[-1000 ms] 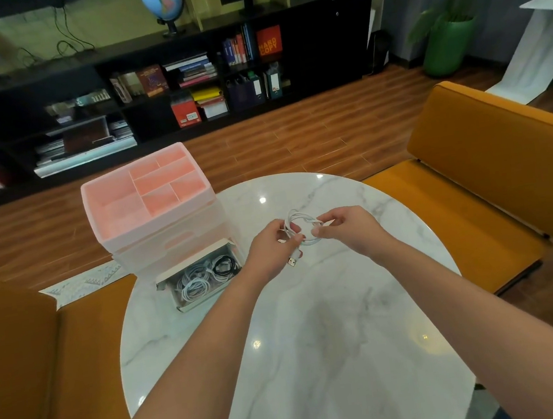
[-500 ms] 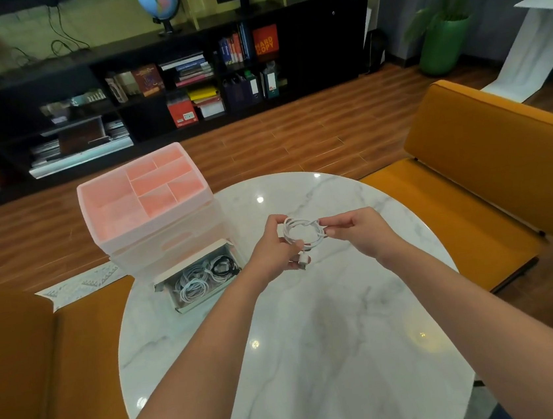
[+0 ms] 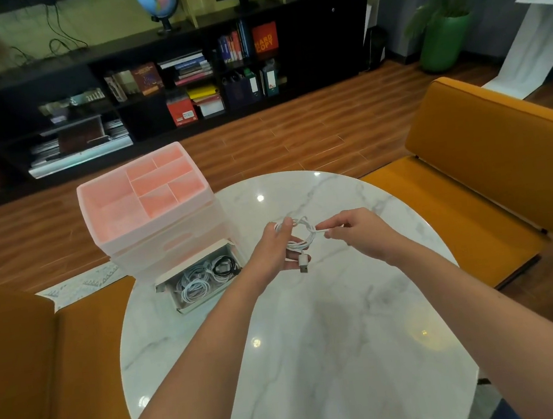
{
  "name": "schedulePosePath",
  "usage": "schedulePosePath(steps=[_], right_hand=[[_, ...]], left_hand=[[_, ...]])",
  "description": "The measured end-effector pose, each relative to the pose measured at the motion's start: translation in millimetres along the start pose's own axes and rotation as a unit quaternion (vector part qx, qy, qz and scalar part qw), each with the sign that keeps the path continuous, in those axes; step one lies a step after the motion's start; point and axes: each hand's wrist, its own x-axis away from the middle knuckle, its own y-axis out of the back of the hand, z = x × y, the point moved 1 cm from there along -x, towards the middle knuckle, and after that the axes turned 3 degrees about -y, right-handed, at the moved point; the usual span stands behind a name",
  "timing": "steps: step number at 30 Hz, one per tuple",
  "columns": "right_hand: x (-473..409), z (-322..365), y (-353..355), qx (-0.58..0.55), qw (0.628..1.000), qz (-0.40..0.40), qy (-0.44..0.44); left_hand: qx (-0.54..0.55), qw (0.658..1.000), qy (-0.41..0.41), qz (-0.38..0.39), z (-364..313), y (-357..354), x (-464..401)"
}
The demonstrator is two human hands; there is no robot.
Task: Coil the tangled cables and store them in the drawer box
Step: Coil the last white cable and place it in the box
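Near the middle of the frame, I'm holding the white cable point(image 3: 300, 237) coiled over the marble tabletop point(image 3: 336, 357). My left hand point(image 3: 278, 248) is gripping the loops, USB plug point(image 3: 303, 264) dangling below, while my right hand point(image 3: 357, 233) is pinching the loose end. Left of them, the drawer box point(image 3: 155, 219) is sitting with its bottom drawer point(image 3: 203, 276) open, coiled cables inside.

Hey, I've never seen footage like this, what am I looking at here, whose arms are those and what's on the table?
This is one picture from a camera worn on a person's head, looking down at their own arms. No robot is involved. The left hand holds a coiled white cable; the right hand pinches its loose end. On the round marble table stands a pink drawer box, its bottom drawer pulled open, with coiled white and black cables inside.
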Motion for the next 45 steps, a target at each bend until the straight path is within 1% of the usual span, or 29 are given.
schedulePosePath(steps=[3,5,6,7,8,10,12,13,15,17,19,21,24,27,30,34,37,39,42,45], right_hand=[[-1,-5,-2,0.092,0.995,-0.017,0.039],[-4,-12,-4,0.171,0.98,-0.07,0.08],[-5,-16,-4,0.187,0.973,-0.106,0.085],[-6,-18,-4,0.176,0.972,-0.138,0.075],[-6,-19,-4,0.145,0.975,-0.156,0.055],[-8,-20,-6,0.067,0.984,-0.166,0.02],[-6,-19,-10,-0.064,0.984,-0.164,-0.018],[-5,-17,-13,-0.148,0.976,-0.154,-0.038],[-2,-14,-20,-0.302,0.942,-0.132,-0.07],[0,-11,-24,-0.424,0.893,-0.111,-0.099],[1,-10,-25,-0.502,0.852,-0.085,-0.121],[1,-10,-26,-0.528,0.836,-0.067,-0.134],[0,-13,-25,-0.516,0.841,-0.05,-0.156],[-2,-16,-22,-0.459,0.869,-0.037,-0.182],[-3,-16,-20,-0.433,0.879,-0.01,-0.198],[-2,-14,-17,-0.452,0.872,0.024,-0.185],[1,-8,-16,-0.398,0.903,0.054,-0.154],[0,-6,-17,-0.375,0.916,0.035,-0.141],[-1,-5,-17,-0.378,0.917,0.014,-0.13],[1,-5,-16,-0.339,0.933,0.001,-0.122]], left_hand=[[0.065,0.998,-0.005,-0.005,5,4,-1],[0.111,0.994,-0.004,0.018,8,7,0],[0.134,0.99,-0.003,0.039,10,8,2],[0.151,0.987,-0.002,0.055,12,8,2],[0.16,0.985,0.002,0.064,13,7,3],[0.139,0.989,-0.001,0.054,15,4,2],[0.097,0.994,-0.023,0.036,16,0,0],[0.082,0.996,-0.032,0.029,18,-3,-1],[0.069,0.997,-0.041,0.021,18,-7,-3],[0.055,0.997,-0.047,0.013,19,-12,-5],[0.048,0.998,-0.049,-0.003,21,-19,-5],[0.049,0.997,-0.049,-0.027,21,-25,-4],[0.047,0.996,-0.051,-0.047,20,-27,-6],[0.063,0.996,-0.03,-0.051,15,-26,-9],[0.103,0.992,-0.014,-0.067,11,-24,-10],[0.127,0.988,-0.011,-0.089,10,-28,-10],[0.146,0.984,-0.015,-0.096,7,-30,-10],[0.154,0.984,-0.008,-0.085,6,-31,-10],[0.174,0.982,-0.005,-0.067,2,-33,-8],[0.184,0.981,-0.007,-0.061,2,-33,-8]])
